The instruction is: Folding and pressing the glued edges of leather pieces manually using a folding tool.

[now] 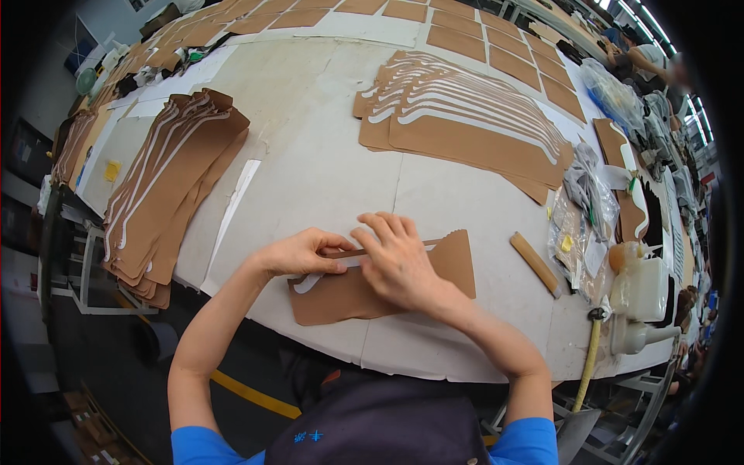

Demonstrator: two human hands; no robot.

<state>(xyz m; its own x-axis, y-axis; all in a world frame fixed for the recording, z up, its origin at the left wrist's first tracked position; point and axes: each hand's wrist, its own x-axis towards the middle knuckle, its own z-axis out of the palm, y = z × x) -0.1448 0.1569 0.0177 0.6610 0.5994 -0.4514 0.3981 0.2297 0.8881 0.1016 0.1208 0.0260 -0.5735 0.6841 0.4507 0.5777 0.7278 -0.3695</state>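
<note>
A brown leather-like panel lies near the table's front edge, with a white strip along its far side. At the panel's far left edge, my left hand has thumb and fingers closed on the border. My right hand rests over the panel's middle, its fingers apart and bent toward the strip; its thumb side is partly hidden. Beyond my right hand fans a stack of similar brown panels with white strips. Another overlapping stack hangs over the table's left edge.
To my right are a wooden stick, clear plastic bags, a white plastic bottle and a yellow hose. Flat brown pieces line the far side of the table. A person sits at far right.
</note>
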